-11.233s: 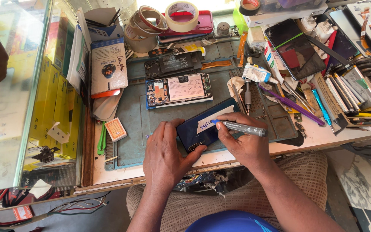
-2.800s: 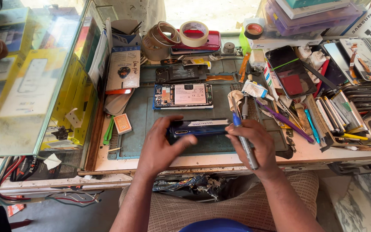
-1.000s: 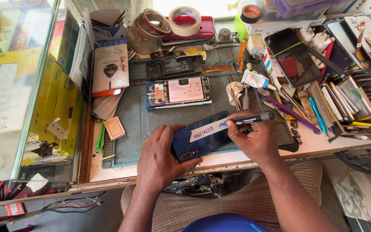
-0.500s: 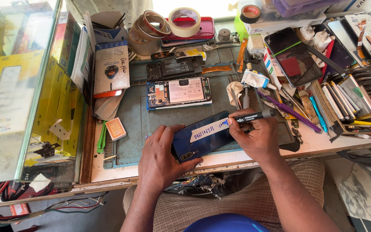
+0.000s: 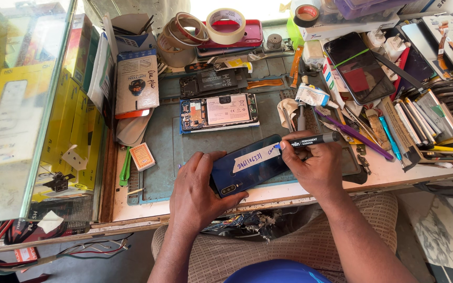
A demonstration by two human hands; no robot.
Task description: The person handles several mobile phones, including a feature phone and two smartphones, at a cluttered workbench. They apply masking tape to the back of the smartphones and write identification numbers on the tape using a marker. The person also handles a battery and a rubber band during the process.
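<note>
Mid-labelling: left hand [image 5: 197,191] clamped flat over the near end of the dark blue phone [image 5: 247,165] below the opened phone [image 5: 219,111], right hand [image 5: 315,165] pinching a black marker [image 5: 310,140], tip at the white strip [image 5: 255,158]; steadiness probably needed to finish writing.

A cluttered workbench [image 5: 342,184] is covered by a grey-green work mat [image 5: 164,140]. An opened phone [image 5: 219,111], tape rolls [image 5: 225,25], a small orange box [image 5: 142,156] and green tweezers [image 5: 126,167] are laid on it.
</note>
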